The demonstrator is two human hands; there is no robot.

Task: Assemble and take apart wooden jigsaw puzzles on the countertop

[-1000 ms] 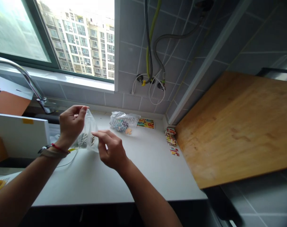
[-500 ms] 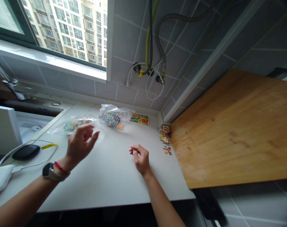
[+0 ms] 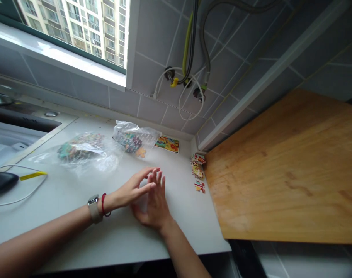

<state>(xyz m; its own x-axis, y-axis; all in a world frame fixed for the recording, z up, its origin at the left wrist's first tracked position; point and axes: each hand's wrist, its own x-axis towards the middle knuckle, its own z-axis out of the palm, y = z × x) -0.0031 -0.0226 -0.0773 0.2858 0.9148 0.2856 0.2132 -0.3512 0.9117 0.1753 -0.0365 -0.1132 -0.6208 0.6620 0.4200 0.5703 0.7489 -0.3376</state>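
Note:
My left hand (image 3: 135, 189) reaches over the white counter (image 3: 114, 235), fingers stretched toward the right, with a watch and a red band at the wrist. Its fingertips meet or overlap those of my right hand (image 3: 155, 204), whose fingers are extended and spread; exact contact is hard to tell. Nothing shows in either hand. Behind them lie two clear plastic bags of jigsaw pieces: a left bag (image 3: 81, 148) and a right bag (image 3: 132, 141) with an orange piece (image 3: 141, 152) near its edge. A colourful picture card (image 3: 167, 143) lies partly under the right bag.
A pile of puzzle pieces (image 3: 198, 166) and a separate few pieces (image 3: 199, 187) lie beside the leaning wooden board (image 3: 280, 173). At left are a black mouse-shaped object (image 3: 3, 183), a white cable (image 3: 33, 195) and a sink edge (image 3: 48, 133). Hoses hang at the wall.
My left hand has moved right and down from near the bags to my right hand. The right hand has shifted left and opened its curled fingers. The view has shifted slightly.

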